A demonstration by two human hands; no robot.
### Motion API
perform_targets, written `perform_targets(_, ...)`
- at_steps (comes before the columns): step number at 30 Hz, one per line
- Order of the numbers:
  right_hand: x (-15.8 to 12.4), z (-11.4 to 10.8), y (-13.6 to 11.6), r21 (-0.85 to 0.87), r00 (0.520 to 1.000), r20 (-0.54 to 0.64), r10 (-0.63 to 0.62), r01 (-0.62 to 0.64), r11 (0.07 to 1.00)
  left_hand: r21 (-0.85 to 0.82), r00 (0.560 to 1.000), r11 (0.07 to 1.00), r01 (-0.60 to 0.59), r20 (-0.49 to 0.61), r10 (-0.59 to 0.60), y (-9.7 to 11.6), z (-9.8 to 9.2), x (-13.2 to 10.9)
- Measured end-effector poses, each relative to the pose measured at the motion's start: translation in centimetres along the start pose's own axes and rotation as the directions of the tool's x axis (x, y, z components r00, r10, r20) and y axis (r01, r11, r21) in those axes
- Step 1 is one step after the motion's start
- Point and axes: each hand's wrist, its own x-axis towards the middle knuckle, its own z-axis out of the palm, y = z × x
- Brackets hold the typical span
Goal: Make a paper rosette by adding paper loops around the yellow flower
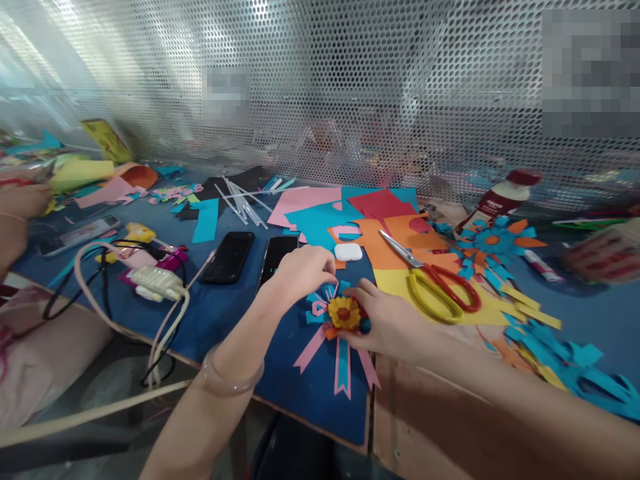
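A paper flower rosette [344, 313] with a yellow centre, blue and pink loops and forked pink and blue tails lies on the blue table at its front edge. My right hand [387, 317] grips its right side, thumb below and fingers above. Curled just over its upper left loops is my left hand [306, 270]; its fingers are bent together, and what they pinch is hidden. Beyond the hands rests a small white case [349, 252]. Scissors with red and yellow handles [425, 277] lie open to the right, on orange and yellow paper [395, 283].
Two dark phones [229, 257] lie left of my hands, beside a power strip with cables [157, 283]. Glue sticks [245, 200], a blue-orange paper flower [493, 240], a bottle [500, 197] and paper scraps surround the work. Another person's hand [20, 207] is at far left. A perforated metal panel [320, 87] stands behind.
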Motion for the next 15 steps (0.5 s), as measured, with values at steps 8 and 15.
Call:
perform_targets(8,0.12,0.25,-0.08,0.014,1.0,0.011,0.013,-0.013,1.0,0.009,1.0,1.0,-0.016,0.002,0.016,-0.12,0.24,0.11)
perform_targets(15,-0.02,-0.02,0.01,0.061,1.0,-0.007,0.014,-0.013,0.998,0.009,1.0,1.0,-0.02,-0.012,0.02,-0.24,0.37,0.22)
